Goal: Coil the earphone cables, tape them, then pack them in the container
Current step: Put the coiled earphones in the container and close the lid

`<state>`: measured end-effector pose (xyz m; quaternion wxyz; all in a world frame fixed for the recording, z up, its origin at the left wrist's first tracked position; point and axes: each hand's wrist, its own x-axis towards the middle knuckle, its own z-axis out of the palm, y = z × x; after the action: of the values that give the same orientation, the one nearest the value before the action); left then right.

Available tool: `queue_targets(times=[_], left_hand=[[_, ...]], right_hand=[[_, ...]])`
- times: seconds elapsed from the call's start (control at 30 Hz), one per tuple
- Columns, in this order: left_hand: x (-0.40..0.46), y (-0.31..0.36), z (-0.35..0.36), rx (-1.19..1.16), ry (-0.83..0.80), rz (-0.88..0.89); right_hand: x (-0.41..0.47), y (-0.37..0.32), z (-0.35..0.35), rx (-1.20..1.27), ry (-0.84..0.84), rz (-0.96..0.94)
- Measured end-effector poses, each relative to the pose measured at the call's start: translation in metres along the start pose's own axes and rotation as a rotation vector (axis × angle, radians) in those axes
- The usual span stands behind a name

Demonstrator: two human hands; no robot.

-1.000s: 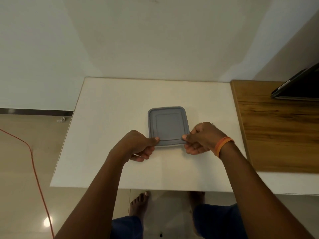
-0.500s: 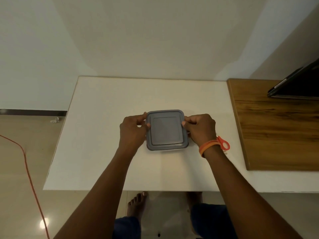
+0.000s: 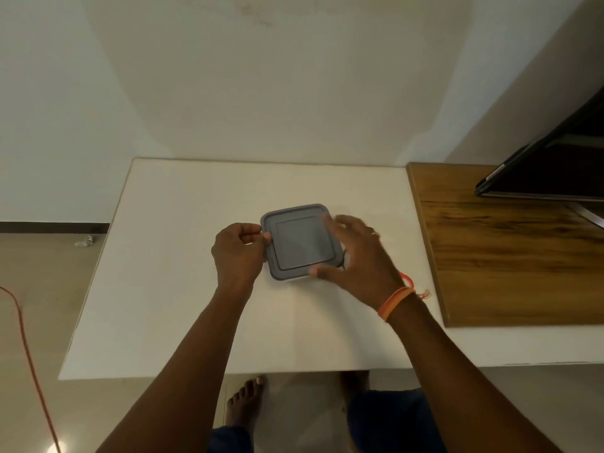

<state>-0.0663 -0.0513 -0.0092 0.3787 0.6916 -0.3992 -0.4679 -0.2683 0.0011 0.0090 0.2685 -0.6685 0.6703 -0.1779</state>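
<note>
One container is all I see of the task's things, so I judge the work to be near its end, or else at a lid-handling step. Largest first: the white counter (image 3: 170, 289) carries it, with a wooden board (image 3: 510, 256) on its right side and a dark screen (image 3: 562, 168) standing on that board. The container (image 3: 299, 241) sits near the middle of the counter, grey lid on top, seemingly seated flat. My left hand (image 3: 237, 253) holds its left edge, fingers curled, the grip narrow and pinching the rim. My right hand (image 3: 354, 256) is spread wide across the right side, thumb at the near right corner and fingers reaching over the far right corner; it is blurred, so I cannot tell whether it presses or only hovers. A thin dark line shows at the container's right edge, perhaps a cable, too small to tell. No loose earphones or tape show on the counter. If the cables are inside, only pressing the lid shut remains; the grey lid hides the contents.
</note>
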Motion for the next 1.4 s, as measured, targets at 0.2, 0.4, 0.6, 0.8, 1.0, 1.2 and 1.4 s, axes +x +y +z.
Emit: queue_targets(times=[0.2,0.4,0.6,0.8,1.0,1.2,1.4], left_hand=[[-0.004,0.003,0.021,0.339,-0.016,0.375],[-0.003,0.006,0.041,0.772,-0.103,0.756],[0.012,0.009,0.034,0.855,-0.082,0.763],[-0.030,0.000,0.052,0.868,-0.088,1.028],[-0.081,-0.037,0.092,1.010,-0.488,1.191],[-0.056,-0.032,0.045,1.088,-0.460,0.918],[-0.041,-0.046,-0.007,1.032,-0.329,0.803]], right_hand=[[0.009,0.006,0.034,-0.123,0.135,-0.075],[0.054,0.006,0.032,-0.162,0.181,0.002],[0.071,-0.006,0.023,-0.164,0.141,0.006],[0.011,0.029,-0.021,-0.091,0.336,0.281],[-0.026,0.049,-0.025,-0.216,0.092,0.563],[-0.028,0.029,0.002,-0.190,0.104,0.360],[-0.012,0.022,0.013,-0.229,0.132,0.272]])
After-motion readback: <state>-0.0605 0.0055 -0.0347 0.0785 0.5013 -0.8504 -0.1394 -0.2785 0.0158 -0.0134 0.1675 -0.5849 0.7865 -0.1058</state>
